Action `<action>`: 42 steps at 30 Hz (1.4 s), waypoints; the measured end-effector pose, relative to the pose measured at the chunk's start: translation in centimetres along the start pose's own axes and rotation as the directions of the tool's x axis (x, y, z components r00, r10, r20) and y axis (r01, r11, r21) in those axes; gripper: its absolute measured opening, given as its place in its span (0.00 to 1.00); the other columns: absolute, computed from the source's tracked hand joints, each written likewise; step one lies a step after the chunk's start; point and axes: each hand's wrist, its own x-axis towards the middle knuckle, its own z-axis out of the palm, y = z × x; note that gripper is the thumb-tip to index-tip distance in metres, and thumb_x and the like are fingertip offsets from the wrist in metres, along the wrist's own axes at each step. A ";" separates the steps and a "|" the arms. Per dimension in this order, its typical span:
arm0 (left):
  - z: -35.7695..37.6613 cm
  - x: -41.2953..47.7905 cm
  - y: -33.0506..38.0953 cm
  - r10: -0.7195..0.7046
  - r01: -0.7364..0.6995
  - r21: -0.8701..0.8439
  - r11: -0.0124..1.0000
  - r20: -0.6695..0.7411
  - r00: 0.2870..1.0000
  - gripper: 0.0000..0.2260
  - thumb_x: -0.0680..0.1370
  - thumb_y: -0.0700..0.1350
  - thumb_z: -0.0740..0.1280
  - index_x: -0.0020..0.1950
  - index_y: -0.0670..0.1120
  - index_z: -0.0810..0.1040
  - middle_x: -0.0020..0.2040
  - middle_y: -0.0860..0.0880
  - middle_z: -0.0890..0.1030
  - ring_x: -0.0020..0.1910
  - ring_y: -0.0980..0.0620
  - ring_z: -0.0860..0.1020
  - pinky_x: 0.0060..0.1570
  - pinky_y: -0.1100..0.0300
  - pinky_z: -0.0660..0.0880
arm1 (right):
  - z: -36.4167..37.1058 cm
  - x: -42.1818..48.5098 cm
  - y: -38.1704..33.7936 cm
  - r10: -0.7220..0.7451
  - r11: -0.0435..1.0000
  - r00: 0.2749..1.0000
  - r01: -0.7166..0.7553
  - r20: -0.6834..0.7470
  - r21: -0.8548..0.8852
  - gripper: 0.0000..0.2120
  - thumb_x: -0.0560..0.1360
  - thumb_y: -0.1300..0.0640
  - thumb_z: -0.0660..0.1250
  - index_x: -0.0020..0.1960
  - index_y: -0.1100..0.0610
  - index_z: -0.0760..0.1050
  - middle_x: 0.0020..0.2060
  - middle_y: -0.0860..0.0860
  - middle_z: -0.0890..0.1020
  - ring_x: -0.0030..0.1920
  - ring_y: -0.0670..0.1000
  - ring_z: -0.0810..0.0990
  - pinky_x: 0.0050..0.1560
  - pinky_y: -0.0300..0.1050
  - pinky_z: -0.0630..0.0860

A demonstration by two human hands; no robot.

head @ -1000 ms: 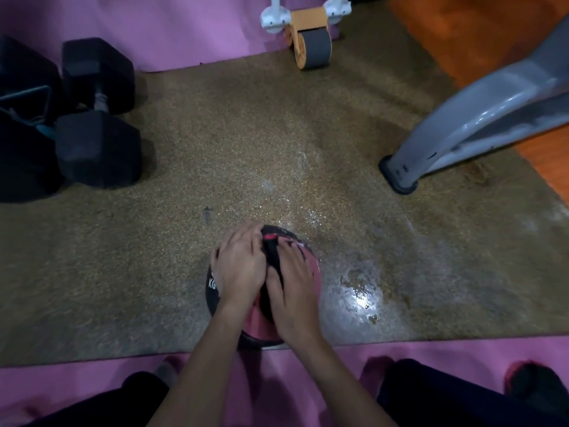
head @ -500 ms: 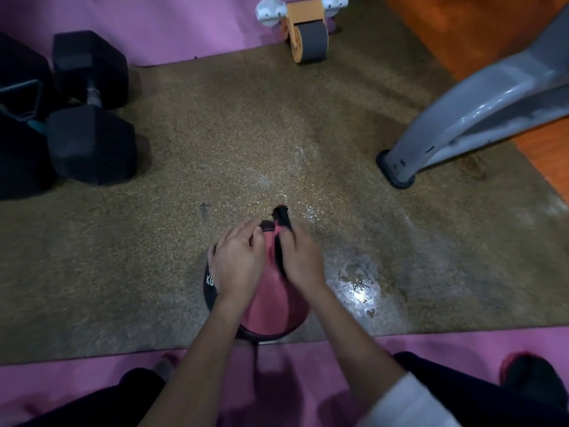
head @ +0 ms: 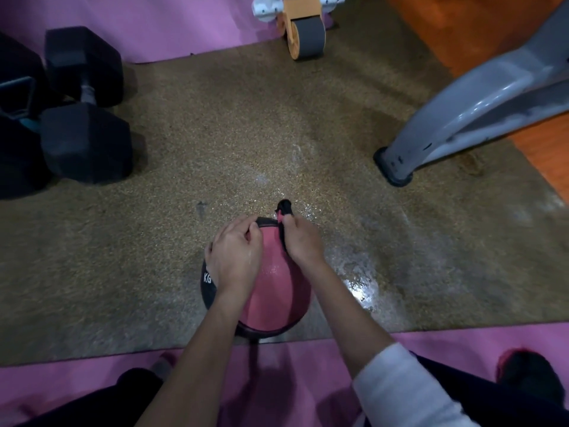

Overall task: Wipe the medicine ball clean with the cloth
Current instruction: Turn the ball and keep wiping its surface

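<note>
A pink and black medicine ball (head: 271, 291) sits on the brown speckled mat near its front edge. My left hand (head: 235, 257) rests on the ball's upper left side with its fingers curled over the top. My right hand (head: 303, 241) grips a dark cloth (head: 284, 209) against the ball's far right side; a tip of the cloth sticks up beyond my fingers. The ball's pink face looks wet and shiny.
Black hex dumbbells (head: 84, 118) lie at the left. An orange and grey ab wheel (head: 303, 29) stands at the far edge. A grey machine leg (head: 462, 118) comes in from the right. Wet patches (head: 360, 285) shine on the mat (head: 184, 180) beside the ball.
My right hand has slid with the cloth from the ball's near top to its far right edge, uncovering the pink face. My left hand has stayed on the ball.
</note>
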 end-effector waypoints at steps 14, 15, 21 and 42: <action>-0.8 0.2 -0.7 -0.026 0.022 -0.091 0.996 -0.040 0.999 0.24 0.76 0.57 0.53 0.63 0.54 0.82 0.65 0.54 0.81 0.64 0.50 0.78 0.63 0.46 0.74 | 1.7 -4.4 0.4 -0.244 0.969 0.963 0.236 -0.112 -0.079 0.19 0.81 0.49 0.51 0.61 0.57 0.74 0.57 0.55 0.79 0.58 0.55 0.76 0.55 0.48 0.69; -0.8 0.3 -0.8 -0.027 0.023 -0.092 0.995 -0.039 0.999 0.23 0.77 0.56 0.53 0.62 0.54 0.82 0.64 0.54 0.81 0.64 0.50 0.78 0.63 0.46 0.74 | 2.3 -7.2 0.6 -0.357 0.933 0.927 0.347 -0.117 -0.098 0.21 0.80 0.49 0.50 0.66 0.57 0.72 0.63 0.53 0.76 0.64 0.52 0.73 0.64 0.47 0.68; -0.5 -0.4 -0.4 -0.013 0.009 -0.041 0.999 -0.075 0.997 0.23 0.77 0.56 0.53 0.63 0.54 0.82 0.66 0.54 0.79 0.69 0.52 0.74 0.68 0.45 0.70 | 0.8 -3.2 -0.6 -0.262 0.962 0.964 0.258 -0.035 -0.085 0.14 0.81 0.52 0.53 0.53 0.57 0.76 0.51 0.54 0.81 0.53 0.57 0.78 0.48 0.48 0.70; -1.8 0.1 -0.1 -0.094 0.089 -0.141 0.986 -0.031 0.995 0.16 0.81 0.52 0.58 0.61 0.54 0.83 0.64 0.54 0.81 0.63 0.49 0.79 0.61 0.53 0.75 | 2.0 -8.2 1.5 -0.492 0.870 0.859 0.483 -0.140 -0.098 0.19 0.79 0.51 0.54 0.67 0.55 0.73 0.63 0.50 0.77 0.65 0.50 0.73 0.67 0.47 0.67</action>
